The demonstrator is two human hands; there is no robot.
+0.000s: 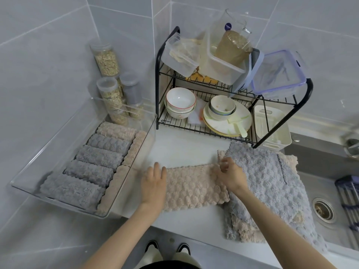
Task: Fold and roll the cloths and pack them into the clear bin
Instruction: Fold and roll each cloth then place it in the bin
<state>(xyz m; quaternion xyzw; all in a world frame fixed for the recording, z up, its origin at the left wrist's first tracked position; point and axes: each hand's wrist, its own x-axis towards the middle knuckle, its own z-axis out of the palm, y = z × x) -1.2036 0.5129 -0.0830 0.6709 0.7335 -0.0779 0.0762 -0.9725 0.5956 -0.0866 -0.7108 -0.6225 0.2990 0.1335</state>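
Observation:
A folded beige cloth lies as a strip on the white counter in front of me. My left hand rests flat on its left end, fingers straight. My right hand pinches the cloth's upper right corner with curled fingers. To the right, a pile of grey and beige cloths lies spread, partly over the sink's edge. The clear bin stands at the left, holding several rolled grey cloths in a row and rolled beige cloths along its far end and right side.
A black dish rack with bowls, plates and plastic containers stands behind the cloth. Jars of grain stand in the wall corner behind the bin. A steel sink with a drain is at the right. The counter's front edge is near my arms.

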